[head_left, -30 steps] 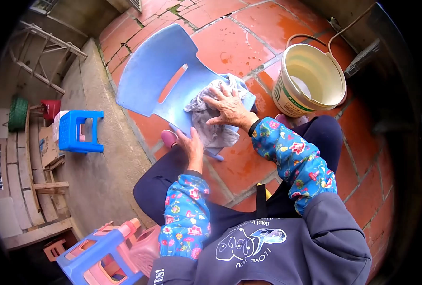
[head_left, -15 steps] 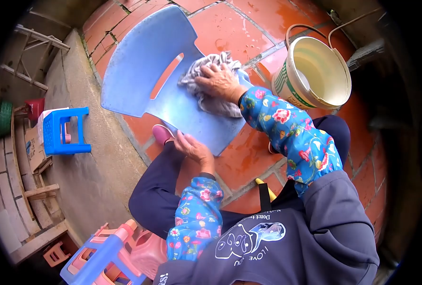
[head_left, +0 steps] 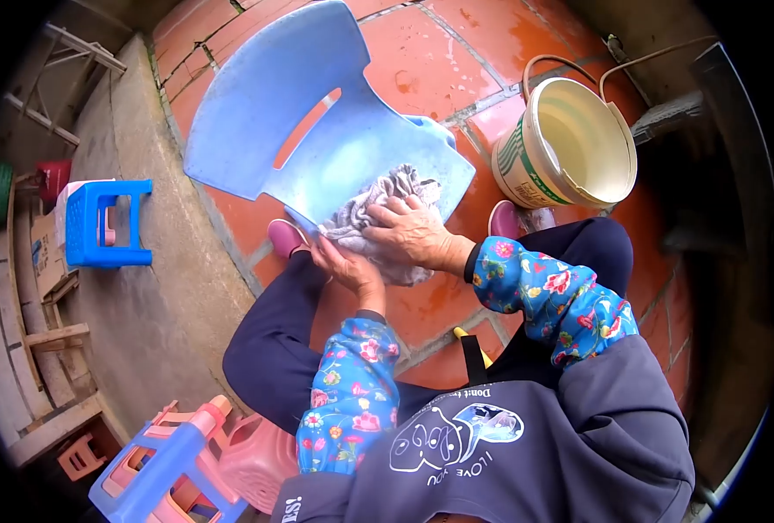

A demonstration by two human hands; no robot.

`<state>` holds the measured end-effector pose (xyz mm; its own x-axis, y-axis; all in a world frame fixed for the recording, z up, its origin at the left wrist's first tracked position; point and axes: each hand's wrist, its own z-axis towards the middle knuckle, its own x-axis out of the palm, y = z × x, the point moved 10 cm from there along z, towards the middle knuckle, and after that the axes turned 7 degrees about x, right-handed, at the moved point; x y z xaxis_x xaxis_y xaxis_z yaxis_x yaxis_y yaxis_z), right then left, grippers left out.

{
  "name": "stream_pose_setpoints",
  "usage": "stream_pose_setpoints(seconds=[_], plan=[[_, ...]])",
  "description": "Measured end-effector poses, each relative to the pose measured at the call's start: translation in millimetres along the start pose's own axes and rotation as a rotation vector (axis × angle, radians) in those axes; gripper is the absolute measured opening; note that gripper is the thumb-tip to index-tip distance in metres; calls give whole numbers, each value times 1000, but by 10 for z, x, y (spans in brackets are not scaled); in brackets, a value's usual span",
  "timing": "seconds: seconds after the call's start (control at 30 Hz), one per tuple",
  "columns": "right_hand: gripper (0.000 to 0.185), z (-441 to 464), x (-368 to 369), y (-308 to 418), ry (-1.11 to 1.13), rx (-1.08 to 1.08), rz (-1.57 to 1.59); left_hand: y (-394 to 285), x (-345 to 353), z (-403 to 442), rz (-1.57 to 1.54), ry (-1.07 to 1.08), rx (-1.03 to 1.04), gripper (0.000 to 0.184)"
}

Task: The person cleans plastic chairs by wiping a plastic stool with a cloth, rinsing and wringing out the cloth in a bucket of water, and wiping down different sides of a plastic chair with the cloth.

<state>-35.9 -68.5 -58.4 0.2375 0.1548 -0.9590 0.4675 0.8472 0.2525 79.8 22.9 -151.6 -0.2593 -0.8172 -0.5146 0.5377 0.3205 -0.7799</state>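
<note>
A light blue plastic chair (head_left: 273, 87) with a slot in its backrest lies tipped in front of me. My right hand (head_left: 411, 234) presses a bunched grey-white rag (head_left: 352, 212) onto the near part of the seat, fingers spread over the cloth. Part of the rag hangs over the seat's near edge. My left hand (head_left: 352, 268) grips that edge at the left, close to the rag, and some of its fingertips are hidden.
A white bucket (head_left: 513, 161) with green markings and a raised handle stands right on wet red tiles (head_left: 422, 61). A blue stool (head_left: 82, 231) is on the concrete ledge at left. Stacked pink and blue stools (head_left: 156, 466) sit lower left. A yellow object (head_left: 483, 349) lies between my legs.
My right hand and the rag have slid from the middle of the seat toward me, to its near edge. My left hand is now closer to the rag. The chair has shifted slightly.
</note>
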Motion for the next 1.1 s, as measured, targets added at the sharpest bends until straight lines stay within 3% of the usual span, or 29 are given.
stream_pose_setpoints(seconds=[0.1, 0.17, 0.23, 0.33, 0.4, 0.5, 0.6, 0.73, 0.8, 0.87, 0.93, 1.0, 1.07, 1.1], plan=[[38, 263, 5, -302, -47, -109, 18, -28, 34, -6, 83, 54, 74, 42], [30, 633, -80, -714, -194, 3, -105, -147, 16, 34, 36, 92, 82, 41], [39, 1064, 2, -1191, -108, 193, -200, -153, -5, 70, 60, 92, 112, 42], [36, 1126, -107, -1158, -262, 326, -151, -114, 1, 32, 66, 103, 101, 43], [26, 1108, 74, -1090, -250, 412, -191, -108, 21, 69, 21, 98, 59, 44], [18, 772, 47, -598, -223, 236, -103, -44, 45, 107, 36, 117, 46, 44], [27, 276, 17, -225, -164, 64, -27, 9, 38, 119, 36, 75, 36, 43], [30, -216, -130, -531, -162, -35, -81, 3, 47, 165, 89, 138, 67, 43], [31, -288, -287, -1033, -153, 184, -96, -35, 11, 218, 173, 166, 30, 43], [32, -432, -497, -1523, -303, 403, -60, -158, -7, 272, 292, 186, -56, 42], [40, -664, -358, -2041, -376, 699, 338, -582, 164, 359, 317, 157, 220, 43], [43, -819, -58, -2240, -364, 791, 615, -1155, 562, 446, 188, 249, 506, 45], [46, -994, -130, -2192, -478, 936, 678, -1834, 1084, 394, 141, 459, 863, 43], [47, -1051, -84, -2210, -521, 963, 703, -2003, 1388, 418, 26, 613, 823, 40]])
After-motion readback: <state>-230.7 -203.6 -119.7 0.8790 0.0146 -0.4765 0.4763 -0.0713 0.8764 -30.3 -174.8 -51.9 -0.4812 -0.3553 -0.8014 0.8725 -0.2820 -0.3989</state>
